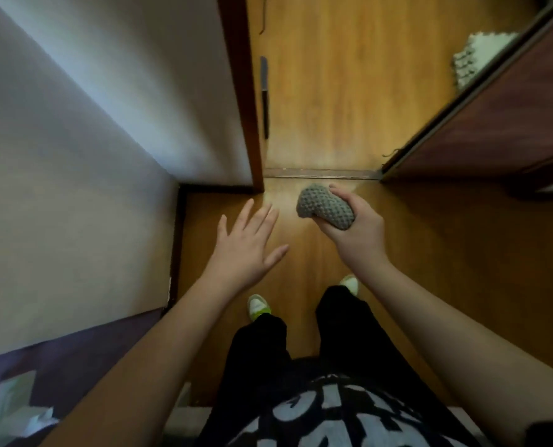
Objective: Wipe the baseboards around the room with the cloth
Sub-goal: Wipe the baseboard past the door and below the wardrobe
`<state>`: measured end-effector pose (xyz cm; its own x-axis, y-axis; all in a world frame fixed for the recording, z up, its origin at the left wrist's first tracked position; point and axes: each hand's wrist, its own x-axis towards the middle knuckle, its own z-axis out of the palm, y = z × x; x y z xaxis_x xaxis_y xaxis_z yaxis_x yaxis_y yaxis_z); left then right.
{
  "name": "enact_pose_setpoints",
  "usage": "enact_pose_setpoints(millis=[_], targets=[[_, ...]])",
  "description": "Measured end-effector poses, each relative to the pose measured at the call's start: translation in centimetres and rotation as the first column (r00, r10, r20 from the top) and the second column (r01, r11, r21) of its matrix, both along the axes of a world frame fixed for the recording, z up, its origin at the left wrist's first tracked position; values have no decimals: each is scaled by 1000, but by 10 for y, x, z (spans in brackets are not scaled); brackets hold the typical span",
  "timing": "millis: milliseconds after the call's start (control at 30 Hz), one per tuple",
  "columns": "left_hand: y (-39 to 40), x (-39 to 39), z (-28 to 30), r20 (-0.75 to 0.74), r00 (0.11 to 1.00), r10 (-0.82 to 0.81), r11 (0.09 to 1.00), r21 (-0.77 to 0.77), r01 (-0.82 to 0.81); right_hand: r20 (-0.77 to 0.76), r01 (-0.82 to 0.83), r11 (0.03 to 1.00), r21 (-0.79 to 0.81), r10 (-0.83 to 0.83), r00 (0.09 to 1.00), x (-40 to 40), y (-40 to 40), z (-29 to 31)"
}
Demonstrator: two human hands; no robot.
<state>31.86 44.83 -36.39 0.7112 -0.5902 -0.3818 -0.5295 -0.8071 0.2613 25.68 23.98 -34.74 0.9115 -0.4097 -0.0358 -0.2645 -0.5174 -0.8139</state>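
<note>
Baseboard (179,240), dark, runs along the left wall's foot; left hand (247,245) hovers flat, fingers spread, holding nothing; right hand (357,232) grips the bunched grey cloth (325,209). Best crouch low, unfold the cloth, and press it along the strip.

Wooden floor (430,269), honey-brown planks running lengthwise, crossed by a metal threshold strip (321,173) at the doorway; two white-and-green shoes (259,306) planted on it; dark baseboard (217,189) along its left edge.
</note>
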Motion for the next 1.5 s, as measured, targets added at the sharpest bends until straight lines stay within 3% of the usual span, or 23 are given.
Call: enact_pose_setpoints(millis=[267,400,700,800,1067,1267,1500], targets=[[-129,-50,51,145,937,-318,948,34,317,49,380,924,45,-382,923,-127,-97,28],[-194,-97,51,134,894,-427,904,84,419,65,468,883,30,-469,881,-191,-153,40],[-344,-181,74,212,723,-658,744,33,668,25,746,666,7,-746,666,-341,-275,54],[-377,-188,87,244,663,-708,689,32,724,9,800,599,24,-801,599,-357,-303,58],[-474,-162,94,292,556,-778,593,51,803,63,844,535,20,-844,533,-332,-361,65],[-564,-149,91,320,480,-817,493,-43,869,156,926,373,-63,-912,379,-332,-412,83],[-663,-177,96,367,275,-888,284,-32,958,179,984,168,-65,-968,177,-364,-457,84]])
